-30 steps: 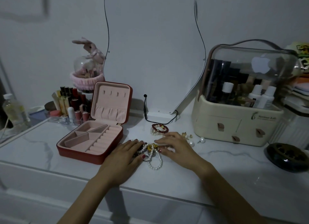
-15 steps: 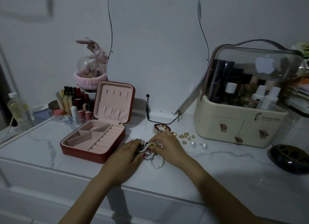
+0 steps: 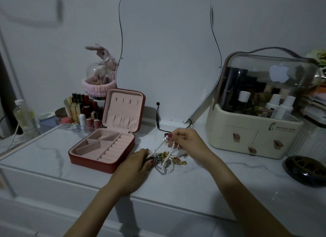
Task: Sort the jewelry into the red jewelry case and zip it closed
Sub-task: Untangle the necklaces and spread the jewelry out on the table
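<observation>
The red jewelry case (image 3: 91, 161) lies open on the white marble tabletop (image 3: 194, 180), its lid upright and its pink compartments holding nothing. Just right of it sits a tangled pile of jewelry (image 3: 169, 160) with chains, gold pieces and pearls. My right hand (image 3: 187, 141) pinches a pearl strand (image 3: 161, 145) and holds it up above the pile, the strand still hanging into the tangle. My left hand (image 3: 135, 163) rests on the left side of the pile, fingers curled onto the chains.
A curved mirror (image 3: 165, 56) stands behind the pile with a black cable (image 3: 158, 120) at its base. A cream cosmetics organiser (image 3: 254, 136) is at the right, a dark dish (image 3: 307, 169) beside it. Lipsticks (image 3: 82, 111), a bunny globe (image 3: 100, 72) and a bottle (image 3: 23, 116) stand at the left.
My right hand has lifted from the pile, drawing the pearl strand upward. My left hand stays on the pile's left side. The camera moved closer.
</observation>
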